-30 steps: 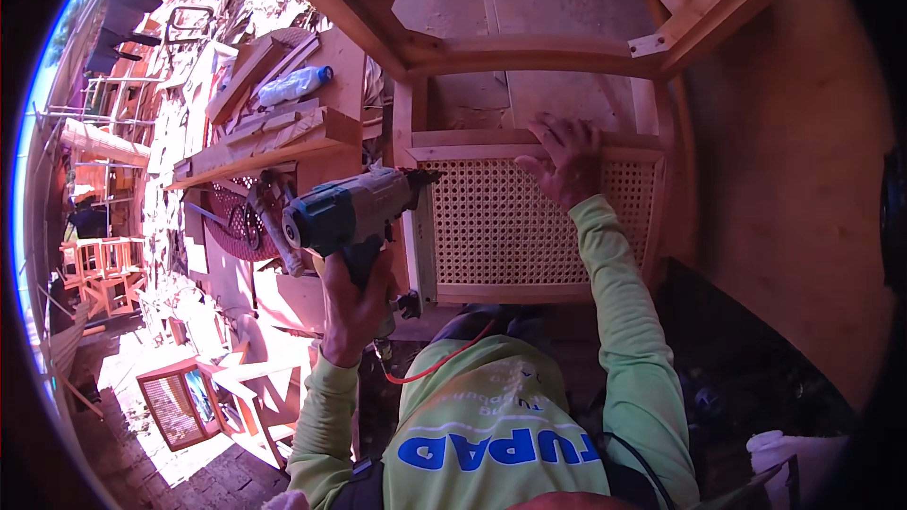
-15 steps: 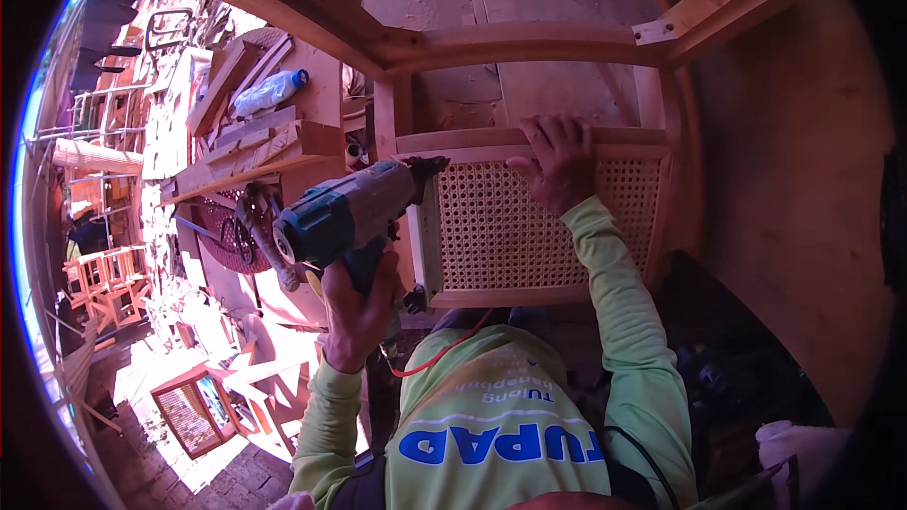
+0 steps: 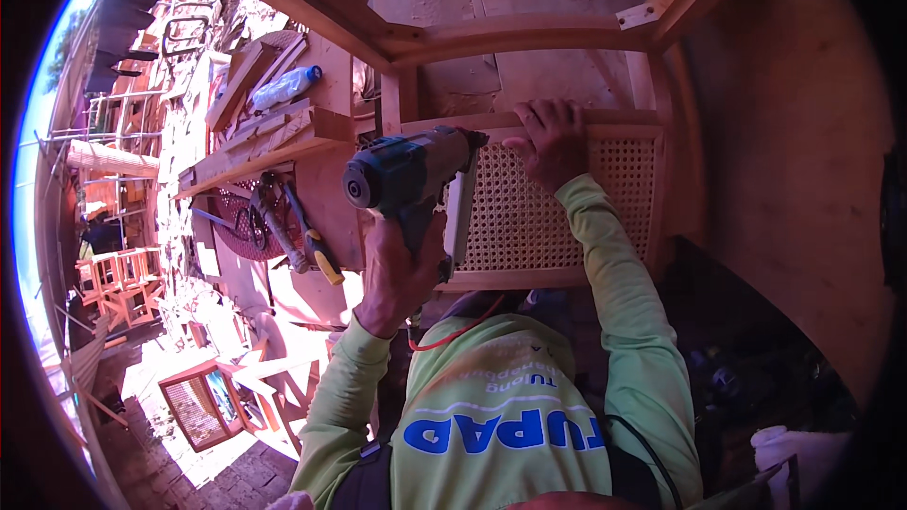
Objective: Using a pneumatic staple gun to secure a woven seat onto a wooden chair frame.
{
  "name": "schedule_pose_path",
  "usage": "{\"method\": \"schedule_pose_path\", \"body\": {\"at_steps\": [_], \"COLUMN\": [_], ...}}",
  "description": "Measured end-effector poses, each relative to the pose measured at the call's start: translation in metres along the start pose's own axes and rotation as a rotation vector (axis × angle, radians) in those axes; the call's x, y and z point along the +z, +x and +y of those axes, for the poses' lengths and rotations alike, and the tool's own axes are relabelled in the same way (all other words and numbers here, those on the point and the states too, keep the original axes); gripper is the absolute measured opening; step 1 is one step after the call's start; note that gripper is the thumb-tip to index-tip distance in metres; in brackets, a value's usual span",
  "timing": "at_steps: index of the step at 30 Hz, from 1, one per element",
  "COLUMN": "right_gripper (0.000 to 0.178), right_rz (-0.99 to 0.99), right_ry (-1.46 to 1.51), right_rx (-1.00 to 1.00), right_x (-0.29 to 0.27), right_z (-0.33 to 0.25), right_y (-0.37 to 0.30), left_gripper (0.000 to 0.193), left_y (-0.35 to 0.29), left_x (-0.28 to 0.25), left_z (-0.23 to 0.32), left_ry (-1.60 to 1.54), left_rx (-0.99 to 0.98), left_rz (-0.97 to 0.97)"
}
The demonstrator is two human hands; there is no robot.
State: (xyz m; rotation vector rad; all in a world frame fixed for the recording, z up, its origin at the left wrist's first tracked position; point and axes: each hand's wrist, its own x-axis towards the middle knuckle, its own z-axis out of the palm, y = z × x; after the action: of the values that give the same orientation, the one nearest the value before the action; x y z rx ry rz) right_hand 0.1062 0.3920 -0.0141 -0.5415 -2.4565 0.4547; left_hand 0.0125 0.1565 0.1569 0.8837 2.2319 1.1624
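My left hand (image 3: 395, 276) grips the handle of a teal and grey nail gun (image 3: 406, 175), whose nose touches the upper left of a woven cane panel (image 3: 524, 212) in a wooden frame. My right hand (image 3: 546, 140) presses flat on the panel's top rail, fingers spread over the wood. The panel sits inside a larger wooden furniture frame (image 3: 510, 33). Both arms wear light green sleeves. An orange hose (image 3: 453, 332) hangs below the tool.
To the left a wooden bench (image 3: 255, 156) carries planks, a plastic bottle (image 3: 283, 87) and hand tools such as pliers (image 3: 302, 241). Stacked wooden frames (image 3: 118, 279) stand further left. A plywood wall (image 3: 784, 189) rises at the right.
The nail gun has swung right and up, its nose now at the cane panel's upper left. My right hand stays on the top rail.
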Motion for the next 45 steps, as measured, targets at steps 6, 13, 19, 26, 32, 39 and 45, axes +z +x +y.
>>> {"method": "schedule_pose_path", "body": {"at_steps": [6,13,19,26,32,39,45], "right_gripper": [0.057,0.058,0.058,0.058,0.057,0.056,0.057], "right_rz": [0.011,0.016,0.012,0.012,0.019,0.044,-0.021], "right_ry": [0.005,0.004,0.015,0.050,0.060,0.054,0.044], "right_rx": [0.000,-0.001,0.023,0.041,0.052,0.041,0.041], "right_x": [0.003,0.002,0.004,0.001,0.000,0.001,-0.006], "right_z": [0.001,0.002,0.001,-0.001,0.000,0.000,0.003], "right_y": [-0.004,-0.002,-0.005,-0.005,-0.002,-0.002,-0.006], "left_gripper": [0.036,0.041,0.041,0.042,0.043,0.041,0.023], "left_y": [0.002,0.003,0.007,0.023,0.019,0.021,-0.001], "left_x": [0.008,0.017,0.020,0.023,0.026,0.026,0.006], "left_z": [-0.003,-0.005,0.006,0.011,0.011,0.015,0.012], "left_ry": [0.129,0.188,0.358,0.408,0.464,0.414,0.270], "left_rx": [0.048,0.002,0.044,0.141,0.221,0.356,-0.016], "left_rz": [-0.040,-0.070,-0.126,-0.109,-0.154,-0.087,0.011]}}
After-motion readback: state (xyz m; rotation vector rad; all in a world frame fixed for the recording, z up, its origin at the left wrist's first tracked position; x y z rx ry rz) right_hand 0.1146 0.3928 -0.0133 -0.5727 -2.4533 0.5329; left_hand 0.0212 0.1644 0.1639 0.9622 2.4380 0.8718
